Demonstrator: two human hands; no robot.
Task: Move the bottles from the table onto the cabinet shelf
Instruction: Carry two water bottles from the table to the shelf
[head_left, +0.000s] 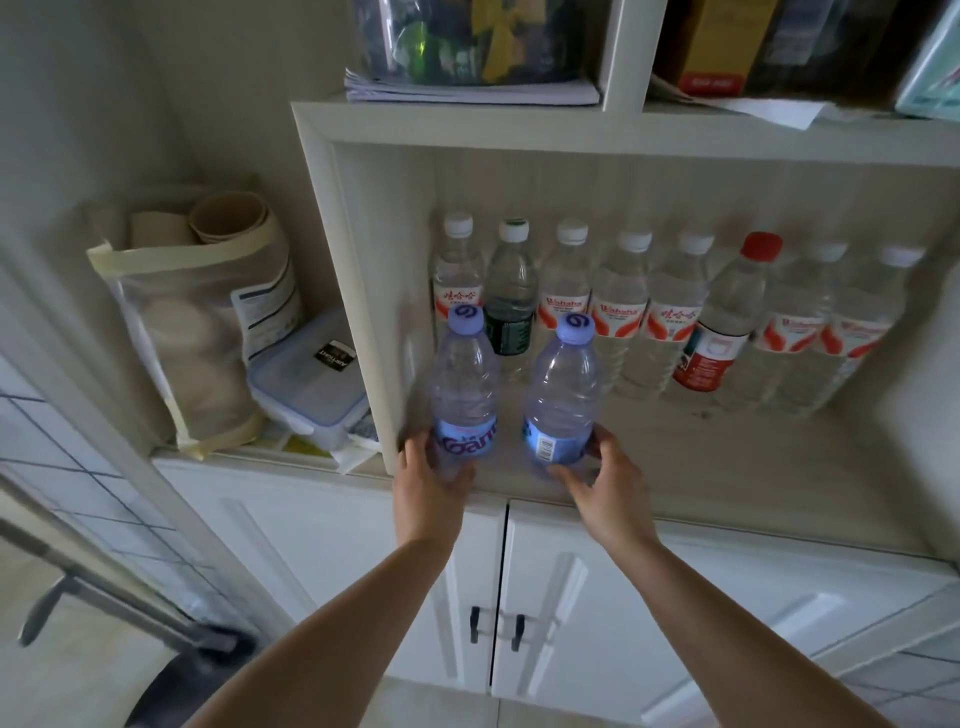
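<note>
— Two blue-capped bottles (511, 400) upright at centre frame, on the front edge of the cabinet shelf (701, 457), just ahead of the back row of bottles (675, 312).

— Grip?

— Left hand (428, 480) curled round the base of the left bottle (464, 395), over the blue label. Right hand (605, 480) wrapped round the base of the right bottle (563, 400), thumb near the barcode. Both clamped on, none free.

— Best way to finish the placing?

— Probably: settle both bases flat, slide a little deeper, away from the lip, then loosen fingers one side at a time. Worth keeping clear of the green-labelled bottle (511, 301) just behind; a nudge could likely topple neighbours.

— Feel of the things?

— Thin clear plastic, faintly violet, ribbed at the shoulders, likely soft under squeeze; smooth domed caps. Glossy paper-like labels. Shelf pale, matte, wood-grained; back panel grooved in vertical lines.

— Elsewhere?

— Red-capped bottle (722, 322) right of centre in the row. Lidded plastic box (306, 384) and taped bag (197, 332) at left of frame.
</note>
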